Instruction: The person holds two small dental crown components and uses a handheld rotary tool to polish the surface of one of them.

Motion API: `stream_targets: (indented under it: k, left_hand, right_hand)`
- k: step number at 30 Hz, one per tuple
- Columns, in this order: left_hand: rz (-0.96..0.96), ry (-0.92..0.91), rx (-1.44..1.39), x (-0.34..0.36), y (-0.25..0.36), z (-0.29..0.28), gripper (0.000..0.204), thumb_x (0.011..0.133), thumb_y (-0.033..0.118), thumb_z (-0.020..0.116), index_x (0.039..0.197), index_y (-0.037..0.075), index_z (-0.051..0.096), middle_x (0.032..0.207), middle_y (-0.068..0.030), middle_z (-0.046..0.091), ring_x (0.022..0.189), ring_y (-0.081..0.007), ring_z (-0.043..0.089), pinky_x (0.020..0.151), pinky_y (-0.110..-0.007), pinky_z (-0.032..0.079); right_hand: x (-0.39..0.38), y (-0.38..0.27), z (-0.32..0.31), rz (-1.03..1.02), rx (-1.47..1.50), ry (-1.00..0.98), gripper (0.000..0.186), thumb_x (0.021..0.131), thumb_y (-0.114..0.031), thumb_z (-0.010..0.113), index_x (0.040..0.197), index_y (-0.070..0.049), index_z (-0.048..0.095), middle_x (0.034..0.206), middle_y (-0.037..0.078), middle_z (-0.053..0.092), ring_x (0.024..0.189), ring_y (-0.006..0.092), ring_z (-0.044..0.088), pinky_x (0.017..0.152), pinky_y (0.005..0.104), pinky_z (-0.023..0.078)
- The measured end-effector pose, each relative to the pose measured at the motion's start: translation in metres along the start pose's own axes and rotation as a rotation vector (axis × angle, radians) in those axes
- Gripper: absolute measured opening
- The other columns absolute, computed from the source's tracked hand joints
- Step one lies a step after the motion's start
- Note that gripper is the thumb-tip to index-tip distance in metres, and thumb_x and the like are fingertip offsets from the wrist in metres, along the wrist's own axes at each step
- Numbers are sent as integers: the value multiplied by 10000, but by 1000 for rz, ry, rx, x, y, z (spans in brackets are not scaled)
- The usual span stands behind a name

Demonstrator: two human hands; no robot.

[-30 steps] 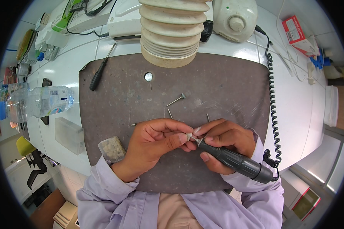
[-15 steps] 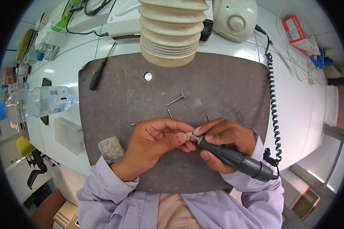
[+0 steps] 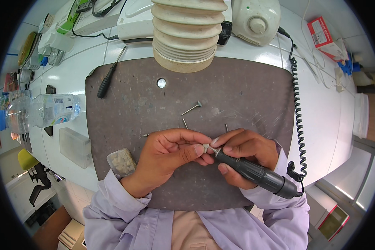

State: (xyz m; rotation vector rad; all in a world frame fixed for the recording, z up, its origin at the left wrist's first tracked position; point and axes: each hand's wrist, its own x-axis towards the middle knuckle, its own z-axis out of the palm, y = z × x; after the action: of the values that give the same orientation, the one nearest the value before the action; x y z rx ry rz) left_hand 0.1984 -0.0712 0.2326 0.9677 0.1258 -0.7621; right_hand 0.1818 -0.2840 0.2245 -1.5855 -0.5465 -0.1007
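My left hand (image 3: 167, 155) pinches a small off-white piece (image 3: 206, 147) between thumb and fingertips, over the middle of a brown mat (image 3: 133, 96). My right hand (image 3: 251, 152) is wrapped round a black rotary handpiece (image 3: 260, 174), its nose pointing left. The handpiece tip meets the small piece or lies right beside it; the fingers partly hide the spot. A mounted grinding bit (image 3: 192, 108) lies beyond my hands. Two thin metal shanks, one left (image 3: 185, 123) and one right (image 3: 226, 127), are partly covered by my fingers.
A ribbed suction hose (image 3: 187, 33) hangs over the mat's far edge. A coiled cord (image 3: 296, 100) runs from the handpiece to a cream control box (image 3: 256, 25). At left are a screwdriver (image 3: 106, 83), a plastic bottle (image 3: 41, 110), a clear box (image 3: 75, 148) and a tub of off-white pieces (image 3: 121, 162).
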Motion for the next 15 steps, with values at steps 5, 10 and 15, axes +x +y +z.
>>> stream_targets:
  k: [5, 10, 15]
  left_hand:
    - [-14, -48, 11, -1, 0, -4, 248, 950, 55, 598, 1162, -71, 612, 1050, -162, 684, 914, -213, 692, 811, -298, 558]
    - [-12, -50, 10, -1, 1, -3, 249, 948, 52, 599, 1164, -72, 612, 1049, -163, 684, 915, -214, 692, 812, -298, 558]
    - [-18, -49, 14, -1, 1, -3, 251, 948, 50, 599, 1166, -73, 611, 1053, -164, 683, 916, -214, 692, 813, -298, 559]
  right_hand:
    - [1, -1, -1, 4, -12, -11, 264, 740, 67, 731, 949, 20, 578, 862, 140, 614, 919, 314, 699, 753, 360, 588]
    - [1, -1, 0, 0, -19, -9, 263, 738, 67, 734, 945, 20, 579, 860, 141, 616, 918, 314, 699, 751, 358, 588]
    - [1, -1, 0, 1, -24, -5, 264, 735, 70, 734, 946, 23, 582, 858, 142, 618, 915, 315, 699, 749, 358, 588]
